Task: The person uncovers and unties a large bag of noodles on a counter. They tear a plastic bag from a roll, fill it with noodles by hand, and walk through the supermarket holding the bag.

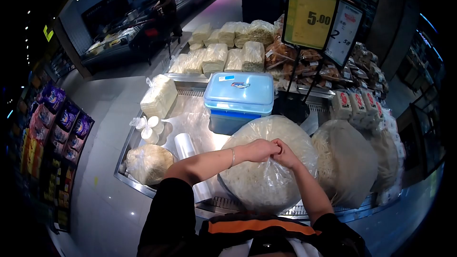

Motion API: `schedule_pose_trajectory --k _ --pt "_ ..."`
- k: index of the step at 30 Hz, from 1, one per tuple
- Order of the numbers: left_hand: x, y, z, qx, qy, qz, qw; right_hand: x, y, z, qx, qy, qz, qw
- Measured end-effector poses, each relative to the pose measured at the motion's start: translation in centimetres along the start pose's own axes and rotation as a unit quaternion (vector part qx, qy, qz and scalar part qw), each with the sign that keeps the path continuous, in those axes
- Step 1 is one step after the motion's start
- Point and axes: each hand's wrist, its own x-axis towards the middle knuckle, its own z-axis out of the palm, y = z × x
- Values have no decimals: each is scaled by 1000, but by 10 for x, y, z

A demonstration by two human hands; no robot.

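Observation:
A large, round clear plastic bag [266, 185] full of pale food sits at the front of the metal display counter. My left hand [261, 150], with a bracelet on its wrist, is closed on the bag's gathered top. Pressed against it, my right hand [286, 155] is also closed there, its fingertips partly hidden. The plastic below my fingers is pulled into creases. Behind the bag stands a blue lidded plastic box [240, 96]. To its right is another big bag of pale, strand-like food [335, 166].
Left are a plastic roll [185, 146], white tubs [151, 131] and a smaller bag [149, 164]. Packed bags [215, 57] line the back. Price signs [310, 15] rise on poles. A snack shelf [57, 133] borders the left aisle. A person [166, 7] stands farther back.

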Motion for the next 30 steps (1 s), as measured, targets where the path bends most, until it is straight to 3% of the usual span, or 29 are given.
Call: schedule_pose_trajectory --k 2,5,9,11,14,24,27,30 --pt "-1 4 0 -112 19 -132 985 -1 0 2 23 12 -17 1000" --pt "-9 10 -10 -207 87 -192 956 2 -6 6 -62 49 -37 996" --pt "-18 1 -1 -252 137 -212 934 2 -42 14 -213 80 -59 972" --pt "-16 5 -4 -257 161 -199 932 1 -67 24 -362 60 -44 929" --pt "-17 10 -8 -258 162 -210 929 6 -76 25 -417 22 -37 908" --pt "-21 18 8 -295 160 -223 915 4 -56 14 -355 -33 9 934" --pt "-15 19 11 -292 153 -206 922 1 -38 5 -212 -66 15 975" --pt "-15 18 18 -272 131 -193 934 -2 -40 13 -330 -47 -22 942"
